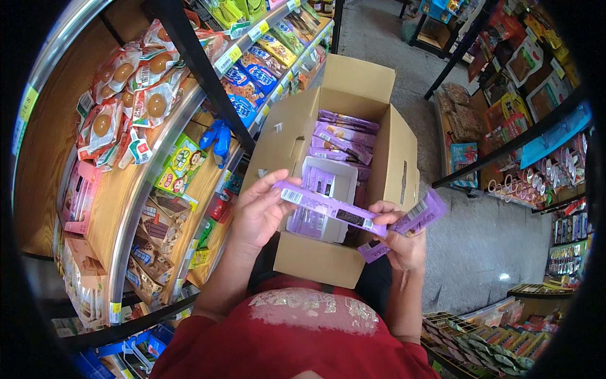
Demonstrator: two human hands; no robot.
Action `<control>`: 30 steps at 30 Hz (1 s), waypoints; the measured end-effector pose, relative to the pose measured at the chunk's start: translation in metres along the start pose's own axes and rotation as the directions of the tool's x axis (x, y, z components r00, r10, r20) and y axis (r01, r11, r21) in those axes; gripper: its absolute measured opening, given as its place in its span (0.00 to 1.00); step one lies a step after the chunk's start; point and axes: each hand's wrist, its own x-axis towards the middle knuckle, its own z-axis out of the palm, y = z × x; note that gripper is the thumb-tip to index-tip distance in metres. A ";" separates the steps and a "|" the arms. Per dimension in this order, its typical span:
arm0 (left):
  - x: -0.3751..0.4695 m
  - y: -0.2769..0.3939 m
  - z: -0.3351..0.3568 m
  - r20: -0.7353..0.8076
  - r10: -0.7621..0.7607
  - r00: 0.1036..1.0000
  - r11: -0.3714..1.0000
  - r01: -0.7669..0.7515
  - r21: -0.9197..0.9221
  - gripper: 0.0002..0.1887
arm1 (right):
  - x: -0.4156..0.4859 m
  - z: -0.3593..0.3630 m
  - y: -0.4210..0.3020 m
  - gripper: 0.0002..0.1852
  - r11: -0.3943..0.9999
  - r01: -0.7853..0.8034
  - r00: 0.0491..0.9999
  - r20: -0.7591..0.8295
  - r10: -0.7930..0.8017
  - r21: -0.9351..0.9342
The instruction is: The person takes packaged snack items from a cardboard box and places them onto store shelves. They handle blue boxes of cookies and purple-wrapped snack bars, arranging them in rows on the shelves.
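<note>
A long purple snack packet (326, 207) is stretched between both hands above an open cardboard box (319, 258). My left hand (265, 208) pinches its left end between thumb and fingers. My right hand (402, 237) grips its other end, along with another purple packet (421, 213) that points up to the right; a purple end also sticks out below that hand. Inside the cardboard box stands a smaller white carton (350, 182) with similar purple packets in it. More purple packets (343, 137) lie in the far part of the cardboard box. The packets carry printing and barcodes.
Curved wooden shelves on the left hold bagged brown eggs (124, 73), a green snack box (180, 163) and blue snack packs (246, 76). A black metal post (203, 71) stands beside the cardboard box. Across the grey tiled floor (478, 237) are racks of packaged snacks (521, 61).
</note>
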 end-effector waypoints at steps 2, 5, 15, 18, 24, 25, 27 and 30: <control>-0.001 0.002 0.000 0.007 0.015 1.000 1.000 -0.015 -0.010 0.20 | -0.001 -0.002 -0.001 0.13 1.000 0.022 0.996 0.084 -0.021 -0.008; -0.001 0.002 0.000 0.027 0.029 0.999 0.999 -0.028 -0.021 0.22 | -0.003 -0.001 -0.002 0.14 0.999 0.035 0.991 0.132 -0.032 -0.022; -0.002 0.010 -0.003 0.011 0.092 0.996 0.992 -0.093 0.090 0.22 | -0.003 -0.002 0.002 0.15 0.999 -0.053 0.994 0.094 0.054 -0.014; -0.001 0.010 -0.004 0.010 0.103 0.995 0.991 -0.103 0.088 0.22 | -0.002 -0.001 0.002 0.15 0.998 -0.059 0.993 0.099 0.061 -0.028; -0.001 0.008 0.005 0.041 0.138 0.990 0.978 -0.143 0.149 0.29 | -0.002 0.000 0.005 0.15 0.995 -0.099 0.991 0.087 0.100 -0.018; -0.002 0.007 0.009 0.032 0.146 0.989 0.978 -0.149 0.146 0.31 | -0.002 0.000 0.008 0.15 0.995 -0.101 0.991 0.090 0.103 -0.020; -0.003 0.003 0.017 0.014 0.163 0.987 0.977 -0.163 0.140 0.35 | -0.003 0.004 0.013 0.16 0.994 -0.101 0.990 0.093 0.104 -0.038; -0.002 -0.011 0.020 -0.052 0.167 0.985 0.983 -0.163 0.082 0.35 | -0.004 0.016 0.021 0.16 0.989 -0.111 0.991 0.070 0.118 -0.095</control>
